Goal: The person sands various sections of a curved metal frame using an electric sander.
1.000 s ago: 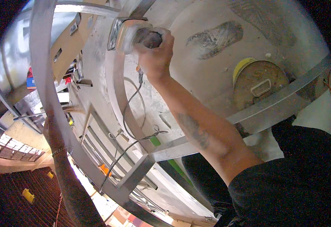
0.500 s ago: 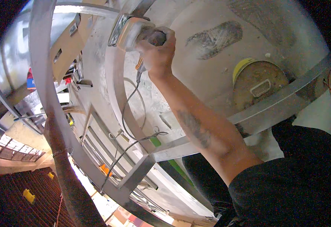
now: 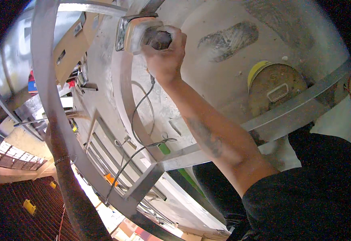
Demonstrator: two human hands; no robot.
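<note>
My right hand [image 3: 164, 64] is closed round the dark top grip of a sheet sander [image 3: 137, 37], its pad end pressed near a grey metal bar at the upper middle. A dark power cord [image 3: 134, 114] runs from the sander down past the frame. My left hand [image 3: 54, 138] is wrapped on the tall curved bar [image 3: 45, 60] of the metal frame at the left; its fingers are mostly hidden, and a bracelet shows at the wrist. The sander's pad face cannot be seen.
On the floor right of my right arm stands a round drum lid [image 3: 276, 86] with a yellow rim and a handle. A cross bar [image 3: 300, 104] of the frame passes before it. Metal profiles [image 3: 111, 140], cardboard [image 3: 73, 44] and an orange clamp-like item [image 3: 111, 179] lie at the left.
The sander in my right hand has shifted very slightly, its grip tilting a little. The left hand stays on the bar.
</note>
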